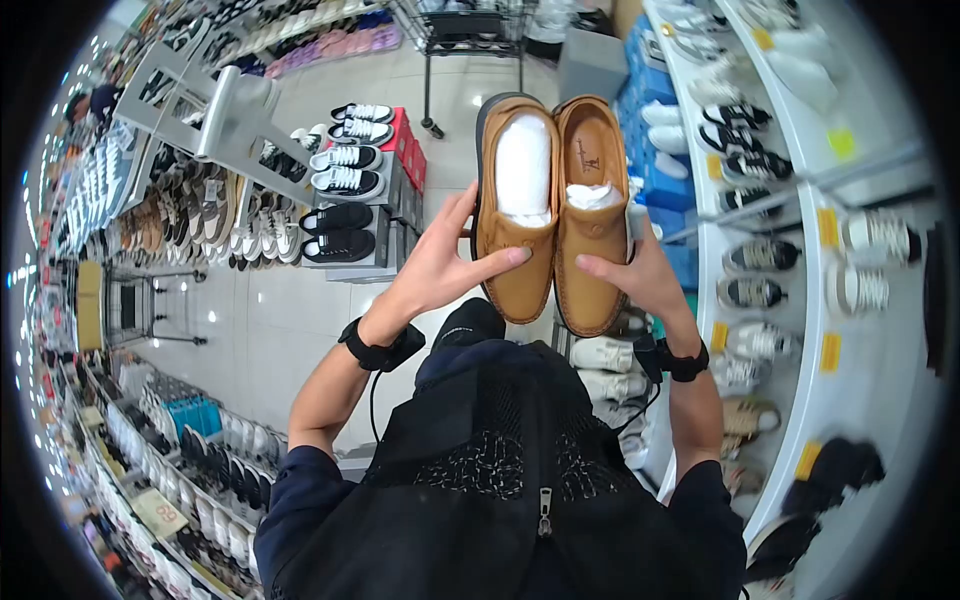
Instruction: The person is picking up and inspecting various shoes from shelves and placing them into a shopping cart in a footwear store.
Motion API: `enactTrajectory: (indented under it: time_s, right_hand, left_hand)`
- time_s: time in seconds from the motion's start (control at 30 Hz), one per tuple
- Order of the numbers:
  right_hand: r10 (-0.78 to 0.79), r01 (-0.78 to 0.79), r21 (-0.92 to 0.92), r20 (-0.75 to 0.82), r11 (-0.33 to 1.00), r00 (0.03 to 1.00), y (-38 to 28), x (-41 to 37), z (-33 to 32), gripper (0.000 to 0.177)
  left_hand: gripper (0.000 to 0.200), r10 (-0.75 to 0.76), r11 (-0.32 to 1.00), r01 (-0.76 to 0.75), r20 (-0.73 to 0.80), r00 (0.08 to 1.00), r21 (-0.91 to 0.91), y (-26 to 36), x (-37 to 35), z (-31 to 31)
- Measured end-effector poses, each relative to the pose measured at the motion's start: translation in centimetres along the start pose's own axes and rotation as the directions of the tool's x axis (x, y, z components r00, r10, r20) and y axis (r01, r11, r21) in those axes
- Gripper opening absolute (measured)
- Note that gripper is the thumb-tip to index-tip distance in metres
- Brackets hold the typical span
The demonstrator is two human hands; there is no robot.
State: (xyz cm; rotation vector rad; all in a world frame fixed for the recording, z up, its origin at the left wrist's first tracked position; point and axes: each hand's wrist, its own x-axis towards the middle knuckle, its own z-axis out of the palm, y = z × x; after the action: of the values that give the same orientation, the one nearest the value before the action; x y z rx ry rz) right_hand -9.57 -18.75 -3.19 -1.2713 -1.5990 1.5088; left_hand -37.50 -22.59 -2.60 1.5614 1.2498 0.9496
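Note:
Two tan loafers are held up side by side in front of me, toes pointing toward my body. My left hand (pixel 450 255) grips the left loafer (pixel 517 265), its thumb across the upper and its fingers along the outer side. White paper stuffing (pixel 524 165) fills that shoe's opening. My right hand (pixel 640 265) grips the right loafer (pixel 585 275) the same way, thumb on the upper. A smaller wad of white paper (pixel 593 196) sits inside it, and a dark logo shows on its insole. The loafers' inner sides touch.
White shelves (pixel 700 300) with rows of shoes run along my right. To the left, sneakers (pixel 345 180) stand on stacked grey and red boxes (pixel 405 150). A black cart (pixel 470 45) is on the tiled floor ahead. Lower left is another shoe rack (pixel 210 470).

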Motion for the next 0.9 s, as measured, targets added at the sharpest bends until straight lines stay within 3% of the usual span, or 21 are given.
enactTrajectory:
  time_s: [0.07, 0.13, 0.23, 0.37, 0.47, 0.57, 0.63, 0.9]
  right_hand:
    - [-0.022, 0.025, -0.049, 0.052, 0.998, 0.998, -1.1, 4.5, 0.1, 0.104]
    - [-0.094, 0.103, -0.208, 0.053, 0.973, 0.994, -1.1, 9.5, 0.2, 0.104]
    - [-0.055, 0.086, -0.365, 0.095, 0.927, 0.994, -1.5, 17.2, 0.5, 0.113]
    - [-0.015, 0.035, -0.306, 0.066, 0.951, 0.998, -4.0, 27.0, 0.6, 0.115]
    - [-0.016, 0.022, -0.299, 0.024, 0.954, 1.0, -6.4, 33.6, -0.3, 0.111]
    - [-0.015, 0.011, -0.305, -0.01, 0.952, 1.0, -8.5, 38.4, -1.0, 0.107]
    - [-0.037, 0.023, -0.243, -0.054, 0.97, 0.998, -10.1, 41.8, -1.6, 0.097]
    - [-0.152, 0.153, -0.08, 0.018, 0.985, 0.988, -13.6, 57.0, -5.6, 0.091]
  left_hand:
    - [0.105, 0.027, 0.987, -0.019, -0.047, 0.998, 0.162, -2.3, 2.6, -1.0]
    - [0.107, 0.027, 0.989, -0.015, -0.081, 0.996, 0.145, -3.8, 5.8, -2.3]
    - [0.107, 0.043, 0.983, -0.018, -0.134, 0.99, 0.182, -6.7, 11.5, -5.0]
    - [0.102, -0.053, 0.987, 0.071, -0.127, 0.991, 0.146, -8.7, 20.1, -10.0]
    - [0.102, 0.058, 0.987, -0.04, -0.113, 0.992, 0.156, -10.0, 27.1, -13.6]
    - [0.103, -0.002, 0.996, 0.008, -0.069, 0.998, 0.091, -10.0, 33.2, -16.3]
    - [0.106, 0.056, 0.985, -0.044, -0.071, 0.996, 0.165, -9.8, 36.8, -18.5]
    - [0.103, 0.138, 0.965, -0.119, -0.07, 0.988, 0.234, -8.4, 51.3, -27.2]
